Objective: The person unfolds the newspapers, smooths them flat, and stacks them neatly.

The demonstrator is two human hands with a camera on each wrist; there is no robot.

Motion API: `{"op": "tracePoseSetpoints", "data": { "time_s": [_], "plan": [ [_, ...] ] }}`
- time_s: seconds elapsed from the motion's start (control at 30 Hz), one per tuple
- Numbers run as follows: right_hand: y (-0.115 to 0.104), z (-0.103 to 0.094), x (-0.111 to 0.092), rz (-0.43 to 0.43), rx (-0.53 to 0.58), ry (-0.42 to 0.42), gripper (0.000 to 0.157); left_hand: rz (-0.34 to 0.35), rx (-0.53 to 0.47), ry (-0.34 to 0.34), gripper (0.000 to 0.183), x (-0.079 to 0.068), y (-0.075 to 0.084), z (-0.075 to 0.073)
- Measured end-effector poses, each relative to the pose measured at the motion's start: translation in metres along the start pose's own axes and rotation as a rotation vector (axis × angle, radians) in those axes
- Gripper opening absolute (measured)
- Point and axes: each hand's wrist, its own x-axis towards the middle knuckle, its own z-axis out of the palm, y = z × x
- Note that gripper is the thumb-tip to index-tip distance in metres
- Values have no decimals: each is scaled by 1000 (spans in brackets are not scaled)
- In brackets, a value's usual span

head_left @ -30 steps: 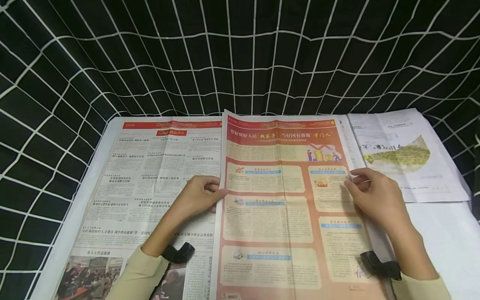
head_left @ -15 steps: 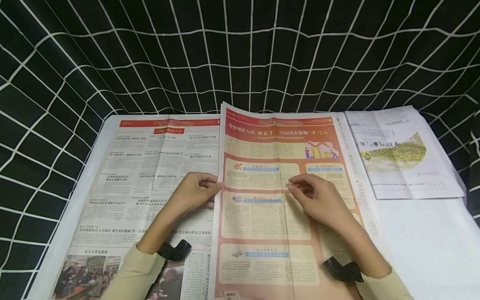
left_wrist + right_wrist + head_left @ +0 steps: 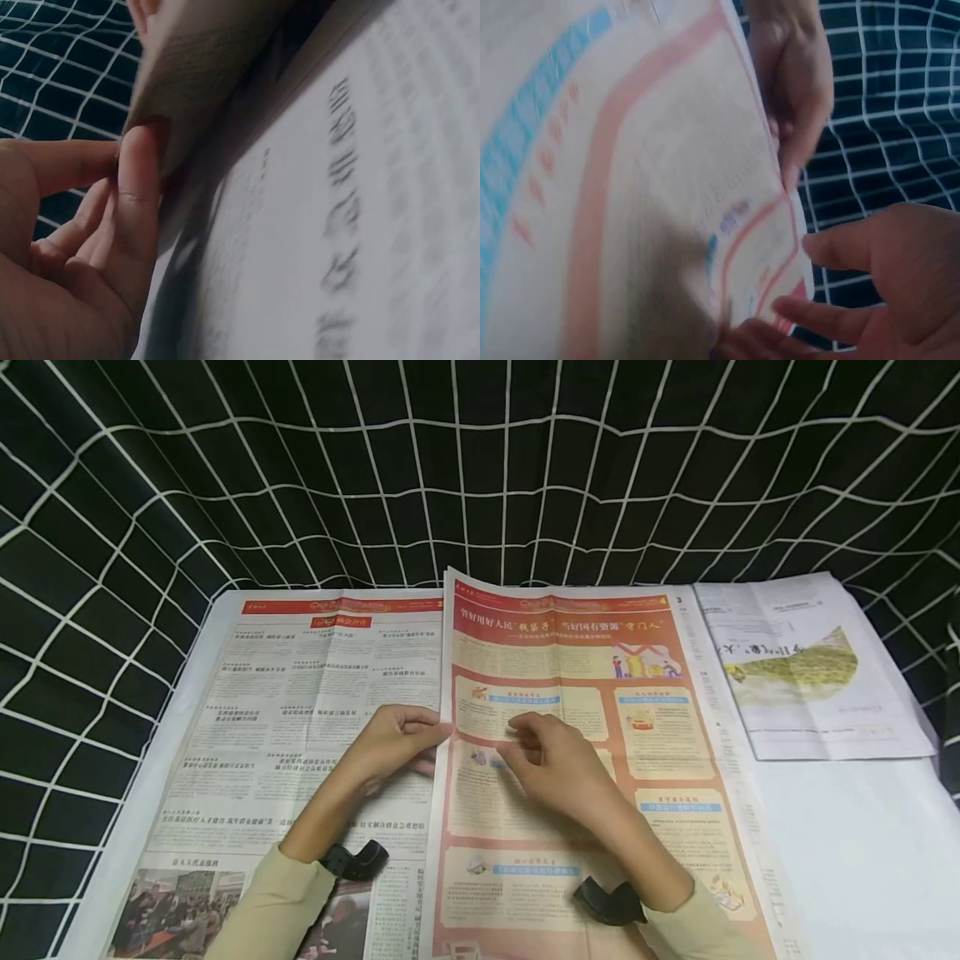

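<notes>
A red-and-cream newspaper page point(image 3: 540, 827) lies folded over at the middle, its left edge standing slightly raised. My left hand point(image 3: 393, 745) pinches that left edge between thumb and fingers; the left wrist view shows the thumb against the paper point(image 3: 202, 82). Above the page's left half is my right hand point(image 3: 555, 764), fingers loosely bent and thumb apart, holding nothing. In the right wrist view its spread fingers point(image 3: 832, 319) are close to the page's edge, below the left hand. A black-and-white newspaper page point(image 3: 247, 727) is spread flat under the left forearm.
A folded white printed sheet point(image 3: 810, 685) with a green landscape picture lies at the right on the white table point(image 3: 847, 860). Black cloth with a white grid point(image 3: 510, 468) rises behind and on both sides. Each wrist wears a black band point(image 3: 356, 860).
My right hand has moved left from the page's right edge, across the red page, towards its left edge. My left hand keeps its pinch and has hardly moved.
</notes>
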Motion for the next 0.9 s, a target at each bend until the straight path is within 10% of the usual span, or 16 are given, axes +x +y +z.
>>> {"op": "tracePoseSetpoints", "data": {
  "time_s": [0.2,0.37,0.6,0.9],
  "plan": [
    [-9,13,1,-25,200,-25,33,1,-70,-1,30,2,-3,9],
    [-14,22,1,42,368,-91,55,38,-72,30,25,3,-7,23],
    [-15,30,-2,25,287,-87,88,100,-35,35,20,1,-12,40],
    [-5,20,3,1,405,-119,57,57,-68,20,25,3,-13,35]
  ]
}}
